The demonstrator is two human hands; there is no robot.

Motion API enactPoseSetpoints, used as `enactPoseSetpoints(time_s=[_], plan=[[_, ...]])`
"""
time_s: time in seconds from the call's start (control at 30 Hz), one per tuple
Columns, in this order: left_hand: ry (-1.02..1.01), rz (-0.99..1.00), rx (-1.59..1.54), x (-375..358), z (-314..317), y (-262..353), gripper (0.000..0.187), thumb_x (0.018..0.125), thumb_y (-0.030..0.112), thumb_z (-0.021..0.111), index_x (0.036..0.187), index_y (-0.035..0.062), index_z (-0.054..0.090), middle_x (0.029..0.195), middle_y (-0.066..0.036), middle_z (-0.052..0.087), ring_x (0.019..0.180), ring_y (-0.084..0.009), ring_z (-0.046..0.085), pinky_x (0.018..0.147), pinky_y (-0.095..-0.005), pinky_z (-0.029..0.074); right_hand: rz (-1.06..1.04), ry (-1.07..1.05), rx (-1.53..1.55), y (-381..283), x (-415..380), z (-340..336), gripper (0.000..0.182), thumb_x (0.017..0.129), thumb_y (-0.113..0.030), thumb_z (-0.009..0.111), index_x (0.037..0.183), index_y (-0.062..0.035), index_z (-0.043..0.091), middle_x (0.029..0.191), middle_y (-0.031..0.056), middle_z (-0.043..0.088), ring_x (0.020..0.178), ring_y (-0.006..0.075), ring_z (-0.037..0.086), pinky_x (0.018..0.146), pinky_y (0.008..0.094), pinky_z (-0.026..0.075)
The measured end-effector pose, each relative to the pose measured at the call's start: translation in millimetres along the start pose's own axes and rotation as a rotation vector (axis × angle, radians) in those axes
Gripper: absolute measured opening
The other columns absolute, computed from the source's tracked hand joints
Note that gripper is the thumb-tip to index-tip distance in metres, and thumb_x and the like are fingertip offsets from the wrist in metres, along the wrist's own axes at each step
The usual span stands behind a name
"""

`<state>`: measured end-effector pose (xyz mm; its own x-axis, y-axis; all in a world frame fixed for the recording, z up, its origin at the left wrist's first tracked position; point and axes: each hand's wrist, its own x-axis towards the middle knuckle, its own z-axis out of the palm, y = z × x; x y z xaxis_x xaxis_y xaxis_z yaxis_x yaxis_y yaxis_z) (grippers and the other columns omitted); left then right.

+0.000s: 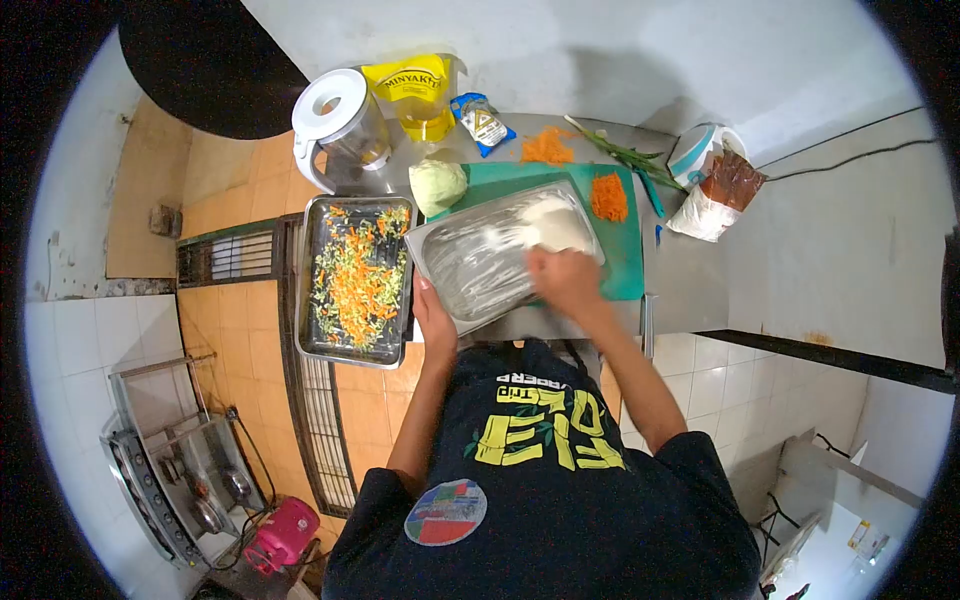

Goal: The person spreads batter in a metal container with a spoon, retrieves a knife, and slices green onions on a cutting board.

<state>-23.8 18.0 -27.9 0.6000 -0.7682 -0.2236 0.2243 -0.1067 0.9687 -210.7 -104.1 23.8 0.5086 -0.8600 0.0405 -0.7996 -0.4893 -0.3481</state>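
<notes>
A rectangular metal pan (470, 262) rests tilted over the green cutting board (625, 262). White flour-like powder or batter (555, 222) lies heaped at its right end and smeared over the bottom. My left hand (434, 318) grips the pan at its left edge. Inside the right part of the pan is my right hand (566, 280), fingers curled and slightly blurred; whatever they may hold is hidden. To the left, a dark tray (302, 290) holds shredded orange and pale green vegetables (358, 275).
A cabbage (438, 187), grated carrot (608, 198), carrot pieces (547, 146) and green onions (615, 150) surround the pan. Behind stand a blender jug (335, 115), yellow oil pouch (412, 90) and blue packet (483, 125). A brown-and-white bag (718, 195) sits right; a knife (648, 325) lies near the front edge.
</notes>
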Motion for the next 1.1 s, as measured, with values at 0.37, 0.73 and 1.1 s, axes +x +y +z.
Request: enactPoseSetpoints(time_s=[0.37,0.73,1.1], plan=[[0.022,-0.009,0.004,-4,-2,0,0.057,0.109,0.039,0.031,0.146,-0.0043,0.038,0.140,-0.019,0.049,0.128,-0.0258,0.048,0.108,-0.0366,0.037,0.024,0.114,0.002,54,4,29,0.021,0.091,-0.029,0.058,0.079,-0.0167,0.070,0.057,0.0158,0.062,0.053,0.0375,0.064,0.049,0.0486,0.050],[0.026,-0.015,0.002,-4,0,0,0.057,0.109,0.039,0.031,0.146,-0.0034,0.039,0.140,-0.018,0.050,0.127,-0.0255,0.048,0.108,-0.0367,0.037,0.055,0.021,-0.083,59,2,23,0.031,0.094,-0.035,0.052,0.077,-0.0137,0.067,0.064,0.0192,0.065,0.058,0.0386,0.066,0.052,0.0521,0.051],[0.040,-0.010,-0.005,-3,2,1,0.054,0.109,0.038,0.031,0.146,-0.0009,0.040,0.138,-0.016,0.051,0.126,-0.0246,0.049,0.107,-0.0368,0.037,-0.070,0.027,-0.012,10,-13,31,0.028,0.092,-0.031,0.052,0.072,-0.0139,0.063,0.059,0.0183,0.062,0.054,0.0387,0.064,0.051,0.0535,0.050]])
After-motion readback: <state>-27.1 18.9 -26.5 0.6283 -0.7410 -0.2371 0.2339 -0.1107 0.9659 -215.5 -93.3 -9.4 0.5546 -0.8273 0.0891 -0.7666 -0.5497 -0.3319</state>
